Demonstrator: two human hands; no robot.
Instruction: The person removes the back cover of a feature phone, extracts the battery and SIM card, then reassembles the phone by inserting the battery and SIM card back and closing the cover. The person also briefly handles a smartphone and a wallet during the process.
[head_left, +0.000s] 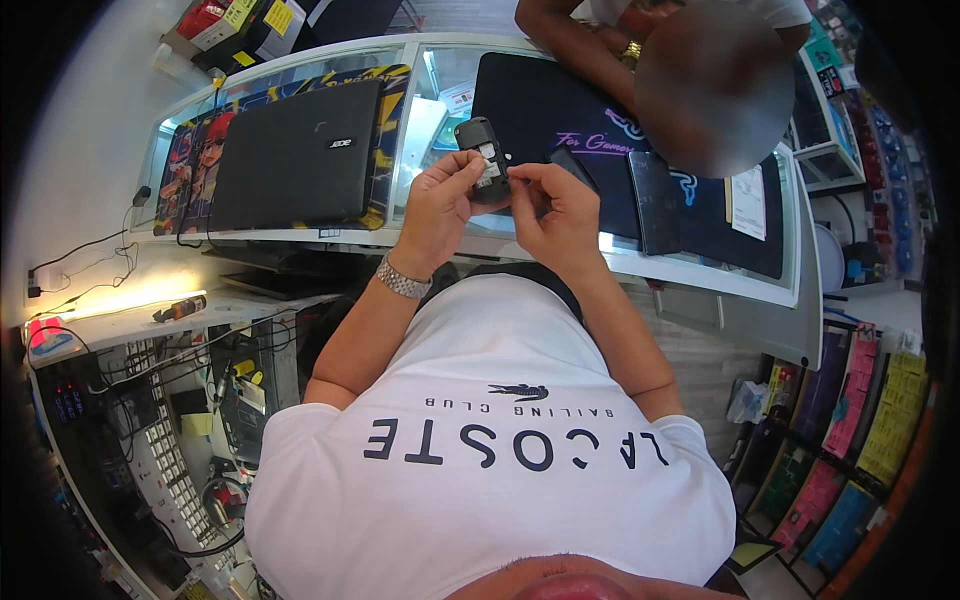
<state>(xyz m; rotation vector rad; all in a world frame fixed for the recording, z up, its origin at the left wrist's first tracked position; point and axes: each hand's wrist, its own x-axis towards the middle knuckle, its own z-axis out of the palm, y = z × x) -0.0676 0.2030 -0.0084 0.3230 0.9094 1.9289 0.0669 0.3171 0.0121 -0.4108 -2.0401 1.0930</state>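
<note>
Head view: left fingers (460,178) grasp black phone (490,153); right fingers (532,175) at its edge, grip unclear; dark mat (525,105) pink-lettered.

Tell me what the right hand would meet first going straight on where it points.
Likely the small black phone with an open back, in the left hand; the right hand seems at the phone's edge.
</note>
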